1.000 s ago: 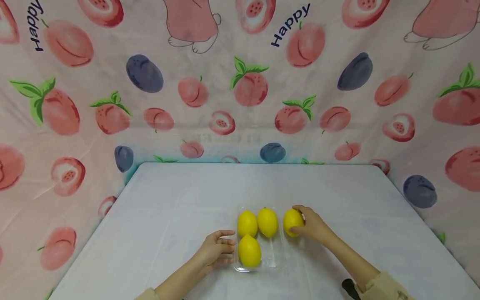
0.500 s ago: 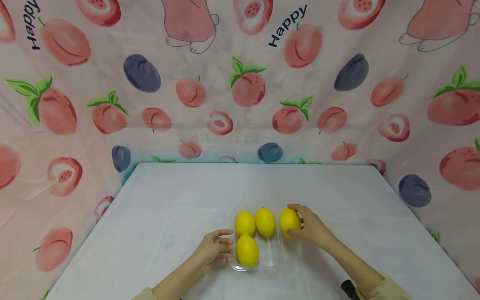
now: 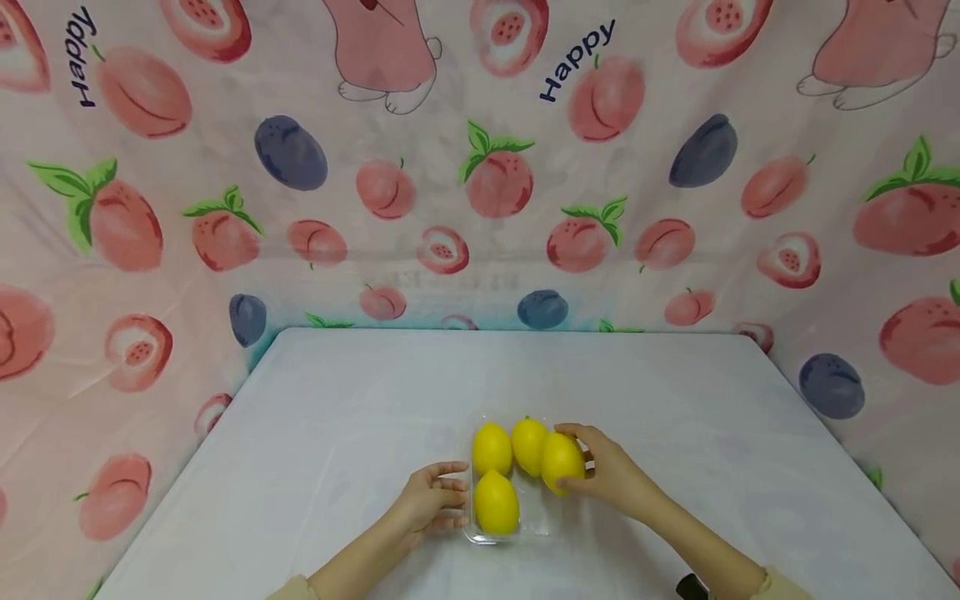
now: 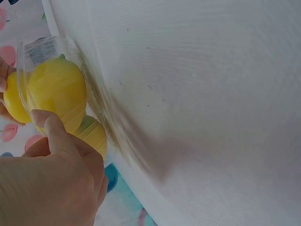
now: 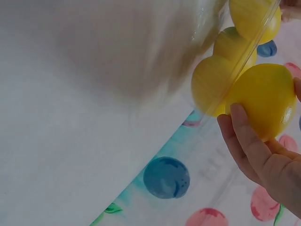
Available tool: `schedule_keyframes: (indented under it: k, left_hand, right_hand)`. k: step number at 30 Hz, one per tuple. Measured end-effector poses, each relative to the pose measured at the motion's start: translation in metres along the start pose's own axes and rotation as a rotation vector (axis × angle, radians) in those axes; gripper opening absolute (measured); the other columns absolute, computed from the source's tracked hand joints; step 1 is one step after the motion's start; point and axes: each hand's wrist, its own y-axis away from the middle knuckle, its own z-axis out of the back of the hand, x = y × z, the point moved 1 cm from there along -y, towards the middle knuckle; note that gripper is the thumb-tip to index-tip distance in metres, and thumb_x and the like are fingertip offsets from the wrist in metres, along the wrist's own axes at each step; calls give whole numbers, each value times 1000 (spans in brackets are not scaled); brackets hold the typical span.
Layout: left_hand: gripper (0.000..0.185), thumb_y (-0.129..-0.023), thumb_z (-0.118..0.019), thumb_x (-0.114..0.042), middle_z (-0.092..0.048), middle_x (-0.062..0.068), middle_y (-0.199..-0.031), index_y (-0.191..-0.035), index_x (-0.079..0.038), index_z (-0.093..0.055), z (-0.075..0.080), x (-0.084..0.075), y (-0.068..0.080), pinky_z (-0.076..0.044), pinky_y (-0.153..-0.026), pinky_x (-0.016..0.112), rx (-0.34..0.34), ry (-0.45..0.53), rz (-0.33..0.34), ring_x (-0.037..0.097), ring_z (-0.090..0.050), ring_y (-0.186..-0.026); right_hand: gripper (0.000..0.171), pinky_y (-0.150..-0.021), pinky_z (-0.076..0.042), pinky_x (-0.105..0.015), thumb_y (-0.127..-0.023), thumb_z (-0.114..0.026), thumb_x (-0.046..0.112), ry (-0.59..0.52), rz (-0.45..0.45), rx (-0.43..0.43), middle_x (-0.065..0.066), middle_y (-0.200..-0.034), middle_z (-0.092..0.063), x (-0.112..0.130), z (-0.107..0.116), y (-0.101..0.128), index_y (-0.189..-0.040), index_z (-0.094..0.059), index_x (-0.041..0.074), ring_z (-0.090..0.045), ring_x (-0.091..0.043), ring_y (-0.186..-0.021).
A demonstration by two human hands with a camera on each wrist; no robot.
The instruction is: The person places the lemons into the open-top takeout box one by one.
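Observation:
A clear plastic box point(image 3: 536, 518) lies on the table with three yellow lemons in it. Two of them, a back-left lemon point(image 3: 492, 448) and a back-right lemon point(image 3: 528, 443), sit along the far side; a third lemon point(image 3: 497, 502) is at the near left. My right hand point(image 3: 611, 471) grips another lemon point(image 3: 562, 462) between thumb and fingers, over the box's right part and above its rim in the right wrist view. My left hand point(image 3: 431, 500) rests with extended fingers against the box's left wall, as the left wrist view point(image 4: 61, 165) also shows.
The white table point(image 3: 360, 392) runs back to a cloth backdrop point(image 3: 450, 200) printed with peaches and plums. A dark object point(image 3: 692, 587) lies near the right forearm at the front edge of the head view.
My right hand has carried its lemon leftward, from beside the box to over its right part, partly covering the back-right lemon. The left hand has stayed at the box's left side.

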Motion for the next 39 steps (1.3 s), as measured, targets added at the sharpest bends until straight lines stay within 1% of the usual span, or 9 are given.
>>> schedule_keyframes:
  k: [7,14,17,20,24,28,32,36,39]
  left_hand:
    - [46,-85,-57,7,-56,3,-90,-130,3,-45,0,1,0,-60,-65,26,4,6,3,11,-57,-72]
    - [47,-85,-57,6,-57,4,-92,-130,3,-45,1,0,0,-60,-67,27,14,4,3,11,-57,-74]
    - [46,-86,-56,7,-57,5,-92,-130,4,-45,1,0,0,-60,-65,26,13,4,1,11,-57,-73]
    - [45,-87,-54,7,-57,4,-89,-130,4,-44,1,0,0,-60,-65,26,13,5,1,11,-57,-73]
    - [44,-87,-54,7,-56,2,-88,-130,4,-44,1,1,0,-60,-64,25,18,11,1,11,-57,-73]
    - [43,-87,-54,8,-56,0,-87,-129,4,-44,2,2,0,-60,-63,26,14,16,-4,11,-57,-72]
    - [44,-86,-54,8,-56,0,-88,-129,4,-45,3,2,1,-60,-65,26,15,15,-7,11,-57,-72]
    - [44,-86,-54,9,-57,1,-89,-128,4,-46,1,2,1,-60,-65,26,18,11,-8,11,-57,-73]
    - [43,-86,-53,8,-57,2,-90,-128,4,-46,-1,1,1,-60,-65,26,13,10,-7,11,-57,-73]
  right_hand:
    - [64,-74,-58,-27,-78,-77,16,3,72,59,-26,-130,-48,5,-5,1,-131,-46,-1,-56,-28,-97]
    - [65,-73,-57,-24,-76,-77,15,11,69,83,-23,-128,-49,9,-13,0,-131,-47,-1,-54,-24,-98]
    - [64,-76,-57,-27,-76,-77,16,44,65,82,-18,-127,-51,10,-17,0,-131,-48,1,-53,-23,-99]
    - [63,-82,-57,-36,-75,-78,17,91,48,79,-14,-126,-52,13,-21,1,-130,-50,4,-53,-24,-103]
    - [62,-86,-55,-44,-73,-80,19,174,61,78,-13,-123,-53,16,-26,3,-127,-53,6,-56,-25,-105]
    - [59,-82,-57,-40,-73,-80,21,222,101,91,-12,-117,-55,16,-31,5,-124,-54,5,-58,-22,-98]
    - [53,-80,-57,-36,-75,-78,19,218,120,98,-9,-115,-56,16,-32,6,-121,-55,4,-59,-22,-97]
    - [51,-83,-56,-38,-75,-78,19,235,120,87,-9,-115,-56,15,-32,7,-119,-57,4,-59,-23,-99]
    - [51,-89,-53,-45,-75,-78,19,262,114,83,-10,-117,-56,14,-34,8,-119,-57,4,-59,-27,-104]
